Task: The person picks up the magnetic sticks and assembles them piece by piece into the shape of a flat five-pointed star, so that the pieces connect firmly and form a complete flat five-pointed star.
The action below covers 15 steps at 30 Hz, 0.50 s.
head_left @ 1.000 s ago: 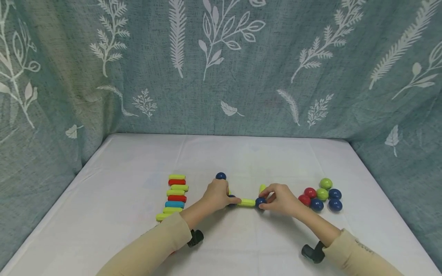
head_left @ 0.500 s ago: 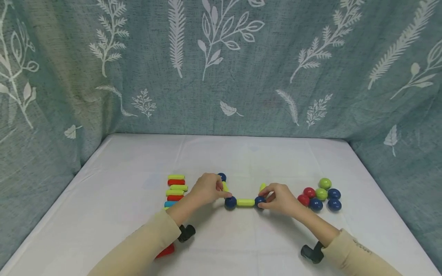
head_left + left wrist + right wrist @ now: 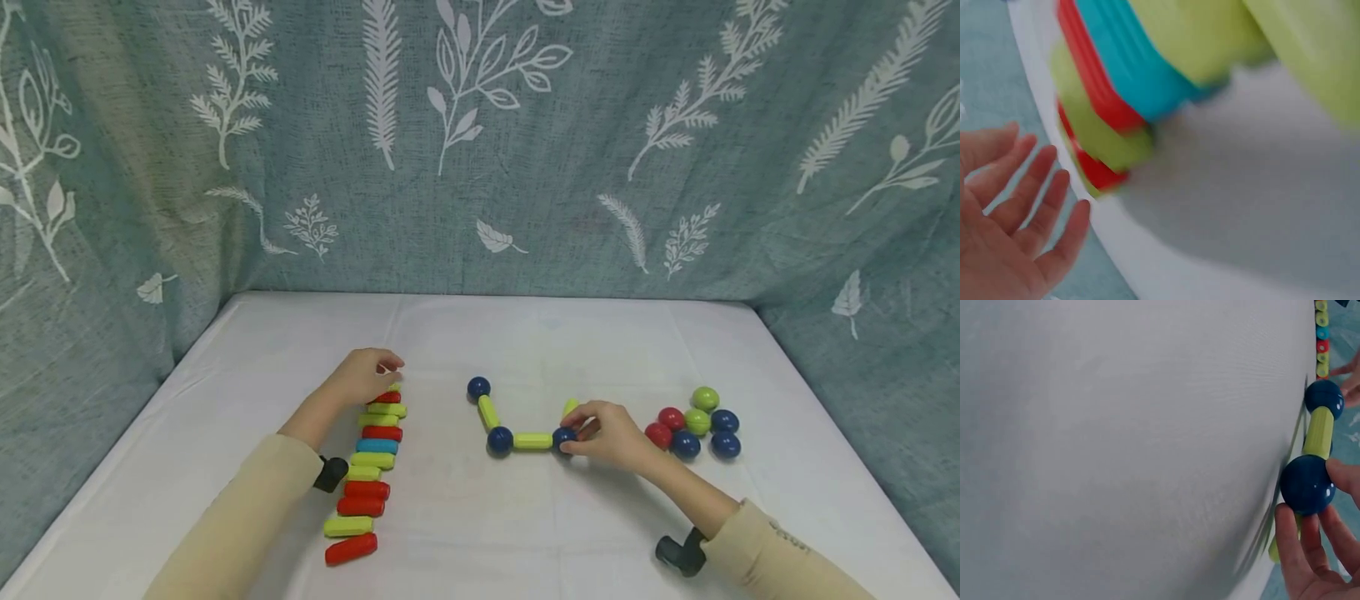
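Note:
A U-shaped chain of blue balls and lime-green rods lies mid-table. My right hand (image 3: 606, 433) pinches the blue ball (image 3: 1307, 485) at its right corner between thumb and fingers. From that ball a lime rod (image 3: 533, 441) runs to the left corner ball (image 3: 500, 441), and another rod (image 3: 488, 412) leads up to the far blue ball (image 3: 478, 387). One more lime rod (image 3: 572, 406) shows partly behind my right hand. My left hand (image 3: 364, 375) hovers at the far end of the rod column, fingers spread and holding nothing in the left wrist view (image 3: 1029, 219).
The column on the left holds several red rods (image 3: 367, 490), lime rods (image 3: 348, 526) and one blue rod (image 3: 377, 447). To the right sit loose blue balls (image 3: 725, 446), red balls (image 3: 658, 434) and green balls (image 3: 706, 397). A patterned curtain (image 3: 480, 167) hangs behind the white table (image 3: 465, 533).
My left hand has let go of the chain's left corner ball and moved left to the far end of the rod column. The right hand stays on its ball.

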Each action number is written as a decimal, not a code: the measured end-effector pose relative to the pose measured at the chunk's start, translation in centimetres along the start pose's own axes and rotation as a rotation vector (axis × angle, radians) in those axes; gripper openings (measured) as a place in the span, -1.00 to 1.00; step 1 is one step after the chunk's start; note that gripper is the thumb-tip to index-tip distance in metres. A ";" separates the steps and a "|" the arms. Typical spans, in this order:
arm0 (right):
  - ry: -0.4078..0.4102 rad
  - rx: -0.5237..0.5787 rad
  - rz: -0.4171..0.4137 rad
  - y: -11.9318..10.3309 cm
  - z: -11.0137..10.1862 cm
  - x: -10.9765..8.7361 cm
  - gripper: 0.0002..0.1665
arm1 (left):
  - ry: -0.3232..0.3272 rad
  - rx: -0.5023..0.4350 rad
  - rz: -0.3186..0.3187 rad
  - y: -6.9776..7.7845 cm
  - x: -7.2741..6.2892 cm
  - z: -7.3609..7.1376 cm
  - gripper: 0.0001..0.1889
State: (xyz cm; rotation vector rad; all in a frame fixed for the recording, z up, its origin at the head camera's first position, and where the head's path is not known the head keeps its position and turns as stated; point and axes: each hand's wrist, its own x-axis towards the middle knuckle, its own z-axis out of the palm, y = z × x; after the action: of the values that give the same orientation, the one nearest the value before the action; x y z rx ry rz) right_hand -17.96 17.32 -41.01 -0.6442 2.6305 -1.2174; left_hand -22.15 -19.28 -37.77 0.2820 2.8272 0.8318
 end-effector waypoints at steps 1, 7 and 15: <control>0.000 -0.001 0.010 0.1 0.0 0.0 -0.70 | -0.009 0.004 -0.031 -0.4 0.1 -0.1 -0.68; 0.004 0.018 0.046 0.4 0.2 0.0 -0.68 | -0.053 0.007 -0.123 -1.8 0.2 -0.2 -0.67; 0.027 0.084 0.093 0.9 0.4 -0.2 -0.64 | -0.097 0.019 -0.122 -1.9 0.3 -0.4 -0.70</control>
State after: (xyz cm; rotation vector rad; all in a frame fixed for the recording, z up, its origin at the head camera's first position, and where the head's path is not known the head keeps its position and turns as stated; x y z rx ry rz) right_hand -17.92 17.64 -41.95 -0.4885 2.5827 -1.3099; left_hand -22.82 -20.98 -38.52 0.1470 2.7321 0.7452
